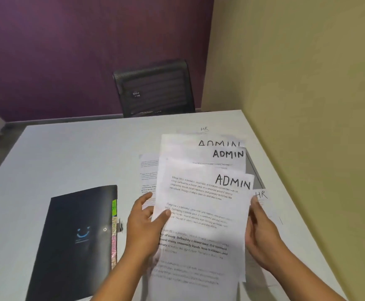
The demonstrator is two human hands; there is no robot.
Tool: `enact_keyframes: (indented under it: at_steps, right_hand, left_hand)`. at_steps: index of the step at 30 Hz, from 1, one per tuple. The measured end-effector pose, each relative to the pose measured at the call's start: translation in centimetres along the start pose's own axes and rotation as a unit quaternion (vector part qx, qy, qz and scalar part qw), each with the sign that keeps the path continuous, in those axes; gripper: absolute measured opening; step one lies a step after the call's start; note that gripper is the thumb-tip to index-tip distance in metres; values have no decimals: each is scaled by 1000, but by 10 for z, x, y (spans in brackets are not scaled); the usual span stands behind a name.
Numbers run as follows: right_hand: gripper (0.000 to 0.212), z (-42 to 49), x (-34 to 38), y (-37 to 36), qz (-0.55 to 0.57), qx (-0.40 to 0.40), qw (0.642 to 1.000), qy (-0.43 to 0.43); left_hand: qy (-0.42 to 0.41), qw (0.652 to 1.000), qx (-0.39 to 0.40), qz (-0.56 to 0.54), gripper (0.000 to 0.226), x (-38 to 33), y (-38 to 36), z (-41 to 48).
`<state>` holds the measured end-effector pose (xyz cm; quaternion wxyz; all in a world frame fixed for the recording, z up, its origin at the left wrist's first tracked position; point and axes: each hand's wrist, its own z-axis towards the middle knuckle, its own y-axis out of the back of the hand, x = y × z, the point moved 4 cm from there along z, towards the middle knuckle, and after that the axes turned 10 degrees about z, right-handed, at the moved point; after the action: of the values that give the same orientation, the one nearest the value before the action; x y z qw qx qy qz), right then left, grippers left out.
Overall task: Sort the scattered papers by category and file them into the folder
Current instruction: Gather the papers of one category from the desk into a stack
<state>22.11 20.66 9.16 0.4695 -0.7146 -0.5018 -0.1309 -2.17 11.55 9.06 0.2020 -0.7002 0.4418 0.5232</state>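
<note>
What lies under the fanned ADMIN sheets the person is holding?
Beneath the ADMIN sheets, gripped by left hand and right hand, a printed sheet shows at the left and an HR sheet at the right. The rest of both is covered.

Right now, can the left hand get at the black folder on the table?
Probably yes, once freed. The black folder lies close beside the left hand, nothing between them. But that hand grips the ADMIN sheets, which the right hand also holds, so it must let go first.

Left grip (143,224), right grip (262,233): bare; forearms bare to frame edge; nails probably short, blurred.
</note>
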Motion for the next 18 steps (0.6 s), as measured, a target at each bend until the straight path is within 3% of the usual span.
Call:
enact_keyframes:
  at_steps: [2, 5, 14, 18]
  right_hand:
    - [55, -4, 4, 12, -3, 34, 999, -14]
    - [27, -8, 14, 20, -190, 78, 977, 51]
    - [12, 1, 43, 46, -319, 31, 935, 154]
    - [25, 9, 41, 59, -329, 43, 936, 118]
  left_hand:
    - [2, 999, 7, -42, 31, 1, -11, -8]
    - [-5, 998, 20, -65, 17, -2, -29, -24]
    - [-111, 991, 52, 54, 28, -11, -65, -38]
    - [-163, 979, 53, 114, 36, -10, -76, -39]
